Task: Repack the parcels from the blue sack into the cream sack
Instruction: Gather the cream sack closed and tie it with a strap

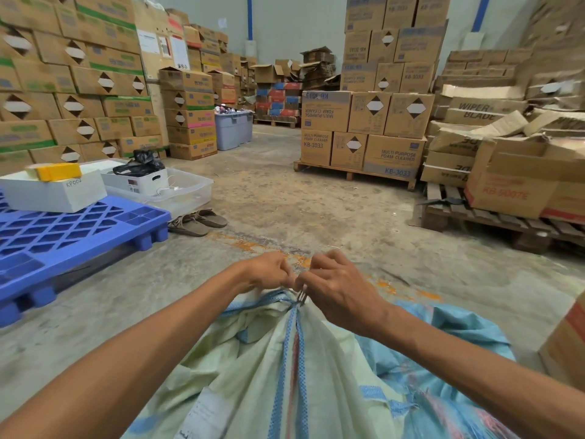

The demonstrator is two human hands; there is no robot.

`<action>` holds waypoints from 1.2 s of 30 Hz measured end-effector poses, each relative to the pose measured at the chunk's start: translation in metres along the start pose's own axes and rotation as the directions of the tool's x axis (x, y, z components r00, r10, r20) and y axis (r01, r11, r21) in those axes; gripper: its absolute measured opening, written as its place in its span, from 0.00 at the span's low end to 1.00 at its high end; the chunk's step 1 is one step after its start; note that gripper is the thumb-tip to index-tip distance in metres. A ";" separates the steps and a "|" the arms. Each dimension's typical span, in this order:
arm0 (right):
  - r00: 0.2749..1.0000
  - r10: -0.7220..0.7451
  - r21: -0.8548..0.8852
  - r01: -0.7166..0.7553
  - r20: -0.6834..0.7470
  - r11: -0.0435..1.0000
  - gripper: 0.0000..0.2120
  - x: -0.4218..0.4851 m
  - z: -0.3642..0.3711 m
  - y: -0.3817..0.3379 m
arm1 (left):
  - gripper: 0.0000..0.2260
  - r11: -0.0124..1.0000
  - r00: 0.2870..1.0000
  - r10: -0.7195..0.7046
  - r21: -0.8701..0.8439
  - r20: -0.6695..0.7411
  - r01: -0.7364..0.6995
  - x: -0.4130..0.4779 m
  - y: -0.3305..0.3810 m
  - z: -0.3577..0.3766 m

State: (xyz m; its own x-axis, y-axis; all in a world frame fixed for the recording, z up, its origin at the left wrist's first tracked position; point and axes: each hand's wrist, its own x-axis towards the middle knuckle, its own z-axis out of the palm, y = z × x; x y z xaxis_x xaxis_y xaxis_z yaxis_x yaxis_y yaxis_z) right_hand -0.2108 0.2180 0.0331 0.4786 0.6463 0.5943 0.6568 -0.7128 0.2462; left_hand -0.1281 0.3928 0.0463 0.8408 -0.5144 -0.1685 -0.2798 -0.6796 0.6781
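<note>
Left hand (269,271) and right hand (336,288) pinch the bunched neck of the cream sack (253,359); a slipped grip could let it gape and spill parcels.

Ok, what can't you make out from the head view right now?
- Parcels: none seen in the head view; the cream sack cloth hides its contents.
- Tie at the neck: covered by the left hand and right hand; tying or untying unclear.
- Blue sack: mouth hidden under the right forearm, rest cut off by the bottom edge.
</note>
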 end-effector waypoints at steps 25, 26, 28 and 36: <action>0.466 0.503 0.112 -0.805 0.728 0.583 0.19 -0.076 0.050 -0.024 | 0.09 0.984 0.997 -0.054 -0.168 0.056 0.063 -0.063 -0.037 0.020; 0.476 0.510 0.132 -0.810 0.717 0.571 0.14 -0.073 0.052 -0.022 | 0.08 0.998 0.995 -0.069 0.000 0.077 0.069 -0.064 -0.047 0.017; 0.464 0.521 0.131 -0.823 0.717 0.553 0.11 -0.070 0.054 -0.020 | 0.12 0.940 0.973 -0.161 0.325 0.164 0.101 -0.064 -0.067 0.014; 0.398 0.633 0.273 -0.917 0.664 0.291 0.13 -0.089 0.062 -0.021 | 0.20 0.915 0.892 -0.230 0.398 0.389 0.062 -0.042 -0.103 0.039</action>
State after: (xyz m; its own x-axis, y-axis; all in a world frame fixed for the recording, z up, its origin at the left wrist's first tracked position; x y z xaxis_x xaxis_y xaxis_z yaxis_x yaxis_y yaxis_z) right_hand -0.2310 0.1927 -0.0722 0.9932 -0.0125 -0.1160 -0.0888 -0.7260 -0.6820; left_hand -0.1523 0.4639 -0.0445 0.6340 -0.5061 -0.5846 -0.3884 -0.8622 0.3252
